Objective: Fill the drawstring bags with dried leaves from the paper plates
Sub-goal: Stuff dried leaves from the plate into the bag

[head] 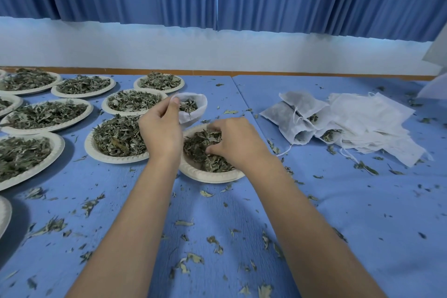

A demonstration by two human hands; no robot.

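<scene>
My left hand pinches the rim of a white drawstring bag, holding its mouth open; some dried leaves lie inside. Just below the bag stands a paper plate heaped with dried leaves. My right hand is down in that heap, fingers curled around a clump of leaves. Several more leaf-filled paper plates spread over the left of the table.
Filled bags lie at the right, beside a stack of flat empty bags. Leaf crumbs are scattered over the blue tablecloth. A white wall and blue curtains rise behind the table's far edge.
</scene>
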